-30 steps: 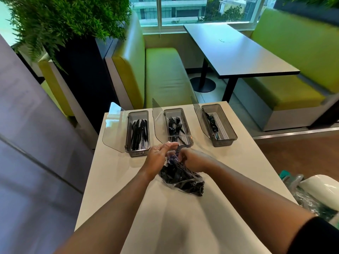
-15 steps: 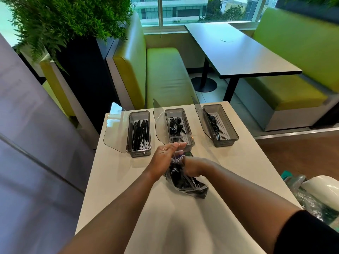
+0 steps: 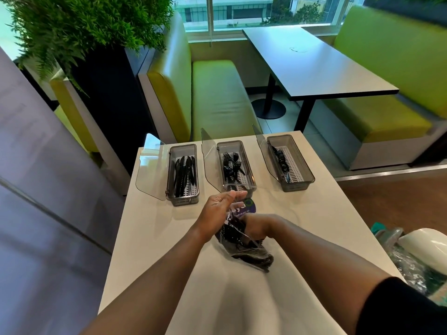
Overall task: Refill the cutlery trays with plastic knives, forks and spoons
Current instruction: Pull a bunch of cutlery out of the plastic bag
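White table (image 3: 314,213) first: three grey trays in a row along its far edge, lids flipped up, long axes running away from the person. Left tray (image 3: 183,175) has knives lying lengthwise, middle tray (image 3: 235,165) a small jumble of forks w/ tines mostly toward the far end, right tray (image 3: 290,163) only a few pieces along its left wall, prob spoons but too small to tell. All three look low, so refill is barely begun.

The clear bag (image 3: 244,240) of black cutlery lies on the table just in front of the middle tray, long axis slanting from near-right up to far-left, mouth end w/ the purple label pointing at the trays. Can't tell which way the pieces inside point.

What's changed vs a sec ago: both hands were bunched together at the bag's neck; now the left hand (image 3: 223,206) has lifted the mouth up & toward the middle tray, fingers loosely pinching the plastic edge, and the right hand (image 3: 257,228) has dropped in against the contents, fingers curled narrow, partly hidden by plastic, so can't tell if it's gripping pieces yet. I'd say bag is open & the first handful is about to come out
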Motion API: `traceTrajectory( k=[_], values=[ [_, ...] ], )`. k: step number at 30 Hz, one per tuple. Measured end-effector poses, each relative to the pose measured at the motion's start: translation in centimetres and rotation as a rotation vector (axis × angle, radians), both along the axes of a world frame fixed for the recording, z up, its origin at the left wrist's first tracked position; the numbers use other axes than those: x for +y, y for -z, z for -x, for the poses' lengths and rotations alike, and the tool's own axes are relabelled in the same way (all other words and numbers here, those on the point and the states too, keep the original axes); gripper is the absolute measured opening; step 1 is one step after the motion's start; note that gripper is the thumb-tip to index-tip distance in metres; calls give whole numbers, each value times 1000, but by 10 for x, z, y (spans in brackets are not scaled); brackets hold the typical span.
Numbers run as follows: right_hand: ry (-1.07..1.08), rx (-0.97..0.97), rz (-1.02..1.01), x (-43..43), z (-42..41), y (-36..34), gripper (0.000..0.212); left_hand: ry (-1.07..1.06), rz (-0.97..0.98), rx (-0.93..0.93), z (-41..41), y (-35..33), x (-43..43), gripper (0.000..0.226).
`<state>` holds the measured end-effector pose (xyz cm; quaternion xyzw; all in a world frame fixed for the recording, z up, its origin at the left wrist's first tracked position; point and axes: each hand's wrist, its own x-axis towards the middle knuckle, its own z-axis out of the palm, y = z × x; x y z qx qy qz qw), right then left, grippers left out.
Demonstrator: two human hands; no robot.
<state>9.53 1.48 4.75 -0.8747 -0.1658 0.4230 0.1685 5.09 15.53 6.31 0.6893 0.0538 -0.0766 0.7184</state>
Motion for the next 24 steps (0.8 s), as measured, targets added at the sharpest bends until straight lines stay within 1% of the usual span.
traceTrajectory(
  k=[2,5,8,10,13,15,18,20,22,24],
  values=[
    [-15,-16,-19,-1,2,0,47,6,2,1,1,1,-1,39],
    [-17,-40,-41,-3,3,4,40,12,2,-6,1,1,-1,40],
    [-30,-10,-59,-3,4,4,38,0,49,-3,-1,1,0,40],
    [-41,-4,-64,-1,6,2,40,11,55,-2,-3,1,-5,40],
    [-74,-66,-56,4,10,-2,50,46,51,-4,-4,1,-12,40],
    [-79,-116,-55,3,11,-2,48,47,45,-10,-4,2,-13,40],
    [-60,-163,-112,1,11,3,34,30,37,-18,-3,-4,-10,37],
    [-35,-210,-166,-1,11,1,29,17,7,-33,-4,-7,-7,35],
    [-2,-239,-210,-1,11,-2,30,-19,-18,-30,-5,-9,-3,36],
    [75,-225,-233,-1,8,0,33,-52,-23,-17,-6,-5,2,35]
  ],
)
